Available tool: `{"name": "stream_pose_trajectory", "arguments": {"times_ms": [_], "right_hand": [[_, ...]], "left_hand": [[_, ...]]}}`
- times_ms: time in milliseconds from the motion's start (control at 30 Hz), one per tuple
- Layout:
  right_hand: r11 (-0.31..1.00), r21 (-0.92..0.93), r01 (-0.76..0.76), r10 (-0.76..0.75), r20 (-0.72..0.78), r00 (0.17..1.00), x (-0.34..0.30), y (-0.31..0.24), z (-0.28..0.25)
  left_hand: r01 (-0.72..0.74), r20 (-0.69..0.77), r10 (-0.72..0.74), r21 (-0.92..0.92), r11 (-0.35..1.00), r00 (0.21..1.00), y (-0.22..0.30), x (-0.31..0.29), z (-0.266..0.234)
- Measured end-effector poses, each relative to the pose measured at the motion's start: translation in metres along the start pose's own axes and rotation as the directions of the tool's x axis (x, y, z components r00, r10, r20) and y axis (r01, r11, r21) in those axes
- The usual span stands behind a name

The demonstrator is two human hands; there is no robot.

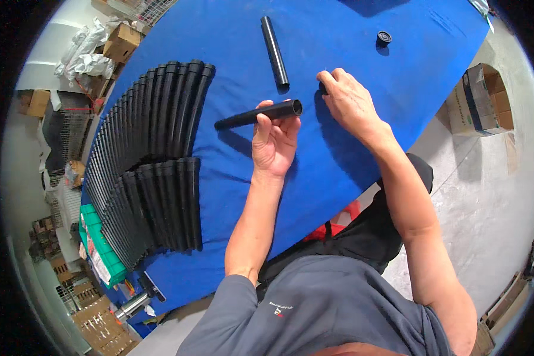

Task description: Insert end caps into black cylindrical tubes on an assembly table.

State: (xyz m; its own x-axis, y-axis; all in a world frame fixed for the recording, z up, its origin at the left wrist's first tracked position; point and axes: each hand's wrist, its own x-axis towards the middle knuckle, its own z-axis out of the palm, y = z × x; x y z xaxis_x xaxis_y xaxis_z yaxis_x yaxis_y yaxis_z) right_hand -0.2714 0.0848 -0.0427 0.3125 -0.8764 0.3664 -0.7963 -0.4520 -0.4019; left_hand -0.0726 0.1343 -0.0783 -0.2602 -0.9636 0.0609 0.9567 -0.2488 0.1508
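Note:
My left hand (274,142) is closed around a black plastic tube (238,119), tilted above the blue cloth with its open end toward my right hand. To the right of that end, my right hand (348,104) has its fingers bent together around a small black piece (323,88), mostly hidden behind them. A second black tube (274,54) lies on the cloth beyond my hands. Farther right sits a round black cap (384,39), by itself on the cloth.
Two rows of black tubes (178,110) lie side by side on the left of the blue-covered table (314,29). A green crate (101,246) stands by the table's left edge. An open cardboard box (477,101) rests on the floor at right. Shelves with boxes line the far left.

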Motion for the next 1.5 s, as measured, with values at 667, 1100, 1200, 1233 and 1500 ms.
{"name": "stream_pose_trajectory", "arguments": {"times_ms": [667, 1100, 1200, 1233, 1500], "right_hand": [[0.337, 0.821, -0.461, 0.15, 0.436, 0.887, -0.004, -0.034, -0.017], [0.589, 0.73, -0.348, 0.155, 0.32, 0.935, -0.012, -0.035, -0.018], [0.589, 0.729, -0.349, 0.164, 0.315, 0.935, -0.014, -0.034, -0.014], [0.589, 0.73, -0.346, 0.16, 0.314, 0.936, -0.014, -0.034, -0.014], [0.594, 0.722, -0.354, 0.166, 0.321, 0.933, -0.015, -0.038, -0.018]], "left_hand": [[-0.136, -0.113, 0.208, 0.451, 0.882, 0.972, 0.003, 0.009, 0.015], [-0.139, -0.205, 0.23, 0.382, 0.914, 0.951, -0.008, 0.01, 0.019], [-0.133, -0.218, 0.236, 0.402, 0.906, 0.947, -0.009, 0.01, 0.016], [-0.13, -0.231, 0.239, 0.404, 0.905, 0.943, -0.01, 0.009, 0.015], [-0.108, -0.275, 0.22, 0.37, 0.923, 0.936, -0.011, 0.009, 0.013]]}}
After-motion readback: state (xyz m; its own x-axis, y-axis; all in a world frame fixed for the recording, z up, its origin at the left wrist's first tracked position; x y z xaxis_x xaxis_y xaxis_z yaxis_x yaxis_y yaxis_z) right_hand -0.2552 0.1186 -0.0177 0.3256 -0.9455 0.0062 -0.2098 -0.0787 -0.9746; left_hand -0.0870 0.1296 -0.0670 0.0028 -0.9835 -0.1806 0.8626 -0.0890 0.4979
